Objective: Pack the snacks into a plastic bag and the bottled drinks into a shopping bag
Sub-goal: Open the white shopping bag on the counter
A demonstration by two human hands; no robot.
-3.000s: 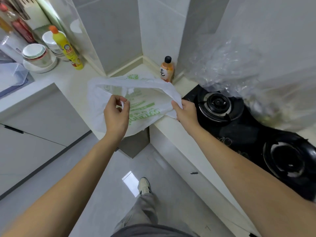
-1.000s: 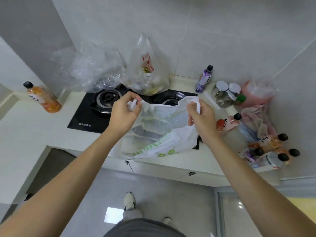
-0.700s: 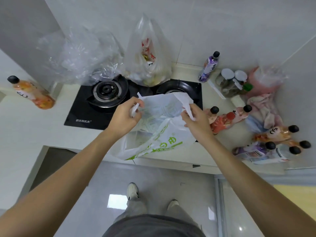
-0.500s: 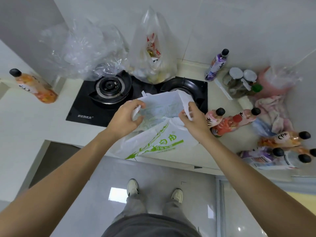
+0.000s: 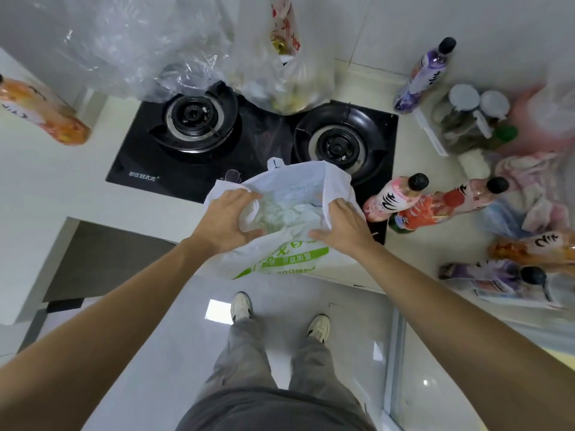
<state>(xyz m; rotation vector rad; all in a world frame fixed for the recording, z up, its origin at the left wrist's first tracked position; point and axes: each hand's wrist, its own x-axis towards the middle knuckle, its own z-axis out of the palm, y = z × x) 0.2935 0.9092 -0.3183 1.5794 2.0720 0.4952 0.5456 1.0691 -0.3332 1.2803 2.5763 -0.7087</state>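
left hand [image 5: 225, 217]: palm down, gripping shopping bag [image 5: 289, 244] rim | right hand [image 5: 343, 227]: same, opposite rim | bag on desk [image 5: 46, 181] edge

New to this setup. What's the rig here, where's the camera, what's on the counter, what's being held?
There is no machine: a person works with two bare hands. The single picture comes from a wide-angle camera worn on the head, looking down, so you see both forearms, the legs and the shoes.

The left hand and right hand each have a grip on the rim of a white shopping bag with green print, holding its mouth open at the counter edge.

On the counter sits a black two-burner stove. Behind it stand a clear plastic bag with snacks inside and some crumpled clear plastic. Bottled drinks stand to the right, the nearest a pink bottle, with one orange bottle far left.
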